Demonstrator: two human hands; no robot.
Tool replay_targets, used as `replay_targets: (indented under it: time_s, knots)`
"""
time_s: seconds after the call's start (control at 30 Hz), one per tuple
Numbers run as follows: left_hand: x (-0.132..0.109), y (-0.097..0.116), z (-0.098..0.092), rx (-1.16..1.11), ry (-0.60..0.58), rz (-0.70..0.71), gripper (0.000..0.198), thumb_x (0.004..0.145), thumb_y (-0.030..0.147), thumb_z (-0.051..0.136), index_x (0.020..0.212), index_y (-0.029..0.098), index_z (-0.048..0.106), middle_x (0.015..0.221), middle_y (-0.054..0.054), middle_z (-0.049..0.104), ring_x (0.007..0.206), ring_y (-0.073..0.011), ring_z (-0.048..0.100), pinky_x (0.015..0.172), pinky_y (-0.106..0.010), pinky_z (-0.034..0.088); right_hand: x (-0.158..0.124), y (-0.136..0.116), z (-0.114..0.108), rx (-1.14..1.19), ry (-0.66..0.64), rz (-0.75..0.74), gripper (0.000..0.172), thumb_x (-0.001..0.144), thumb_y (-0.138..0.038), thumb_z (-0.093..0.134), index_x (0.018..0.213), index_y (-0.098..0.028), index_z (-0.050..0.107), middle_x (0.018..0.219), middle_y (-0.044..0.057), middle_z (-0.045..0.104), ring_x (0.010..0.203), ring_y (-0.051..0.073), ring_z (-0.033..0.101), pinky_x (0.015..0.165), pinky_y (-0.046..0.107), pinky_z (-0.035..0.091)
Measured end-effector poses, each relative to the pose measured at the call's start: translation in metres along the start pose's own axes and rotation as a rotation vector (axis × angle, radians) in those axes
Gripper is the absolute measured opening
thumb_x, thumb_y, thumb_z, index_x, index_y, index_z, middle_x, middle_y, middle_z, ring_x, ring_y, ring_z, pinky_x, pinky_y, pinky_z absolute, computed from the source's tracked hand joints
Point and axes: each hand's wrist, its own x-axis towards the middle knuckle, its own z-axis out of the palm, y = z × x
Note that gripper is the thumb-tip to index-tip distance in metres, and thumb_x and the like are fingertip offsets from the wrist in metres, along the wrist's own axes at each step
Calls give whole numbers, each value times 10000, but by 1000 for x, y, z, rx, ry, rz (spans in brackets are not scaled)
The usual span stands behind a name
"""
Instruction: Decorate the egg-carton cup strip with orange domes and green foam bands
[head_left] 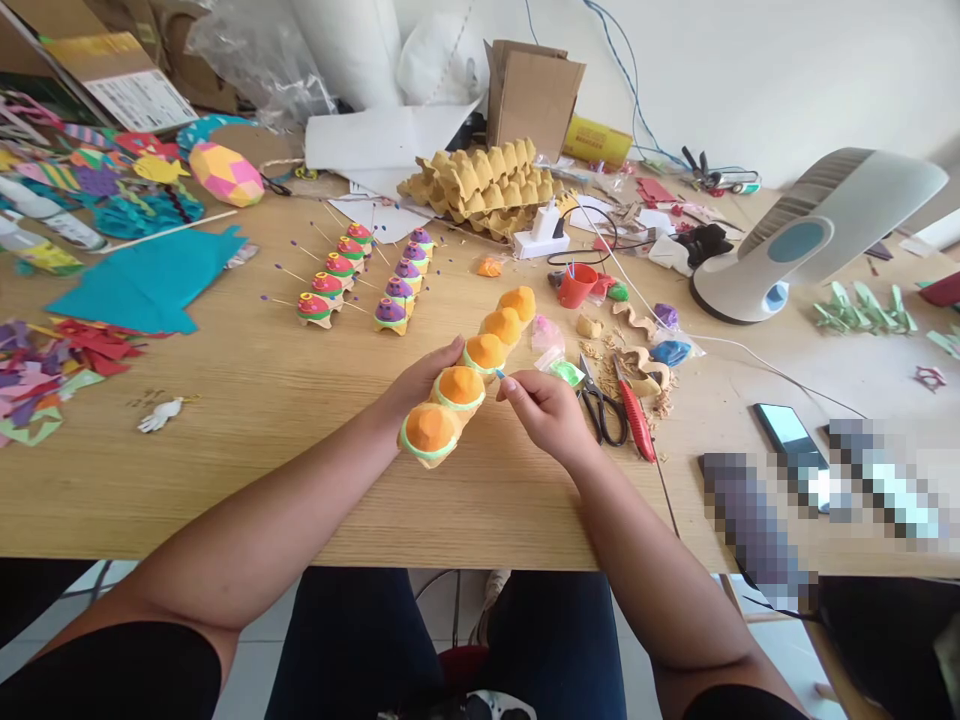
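A strip of egg carton cups (459, 388) is held up over the near part of the table. Its domes are covered in orange, with light green bands round several of them. My left hand (429, 378) is closed on the strip from its left side, its fingers partly hidden behind it. In my right hand (546, 412) a small blue tool (500, 374) is pinched, its tip at the green band of a middle cup. Black scissors (602, 402) and a red cutter (635, 408) lie just right of that hand.
Two painted egg carton caterpillars, one red and green (339, 272), one purple and yellow (405, 281), stand beyond my hands. Egg trays (480, 185) are stacked at the back. A white fan-like device (802, 235), a phone (793, 450) and a red cup (577, 287) are on the right.
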Motion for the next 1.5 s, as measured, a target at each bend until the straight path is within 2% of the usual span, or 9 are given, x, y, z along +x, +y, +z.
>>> replay_targets:
  time_s: [0.17, 0.47, 0.7, 0.93, 1.13, 1.3, 1.5]
  knots:
    - [4, -2, -7, -15, -15, -46, 375, 882, 528, 687, 744, 207, 549, 521, 36, 524, 386, -96, 499, 376, -206, 389, 0, -1, 1, 5, 3, -2, 465, 1010, -544, 478, 789, -203, 702, 681, 17, 622, 645, 150, 535, 662, 282, 398]
    - [5, -3, -8, -37, -30, -55, 315, 887, 462, 682, 740, 217, 549, 522, 34, 528, 384, -113, 526, 363, -202, 363, 0, -1, 0, 4, 2, 13, 474, 1010, -558, 470, 785, -204, 691, 674, 12, 615, 635, 148, 528, 642, 278, 390]
    - [5, -2, -7, -23, -28, -67, 321, 885, 478, 680, 745, 216, 560, 534, 32, 540, 404, -111, 537, 377, -197, 376, 0, -1, -1, 0, 8, 46, 470, 1006, -549, 474, 769, -200, 680, 645, 1, 581, 612, 139, 499, 616, 278, 366]
    - [5, -3, -12, 0, -34, -43, 298, 892, 492, 669, 785, 236, 561, 549, 37, 534, 434, -119, 568, 403, -196, 397, 3, -6, -3, 145, -26, 116, 537, 940, -659, 512, 707, -198, 660, 609, -11, 513, 598, 134, 443, 610, 284, 349]
    - [6, -4, -16, -13, -38, -77, 340, 890, 532, 654, 762, 238, 543, 536, 34, 508, 423, -116, 559, 389, -194, 379, 3, -7, -6, 287, -67, 182, 527, 925, -654, 534, 678, -201, 639, 586, -24, 430, 582, 125, 382, 589, 284, 317]
    - [7, -3, -17, -3, -18, -76, 402, 908, 569, 629, 738, 220, 526, 532, 36, 487, 421, -94, 523, 399, -188, 378, 2, -9, -6, 223, -32, 124, 508, 937, -616, 541, 662, -197, 626, 576, -22, 447, 566, 120, 383, 580, 286, 318]
    - [2, -3, -12, -8, 15, -42, 445, 990, 561, 527, 753, 184, 542, 555, 34, 500, 458, -74, 505, 424, -191, 369, 0, -6, -3, 84, -45, 39, 474, 981, -555, 510, 718, -195, 670, 600, -3, 532, 585, 130, 460, 591, 284, 350]
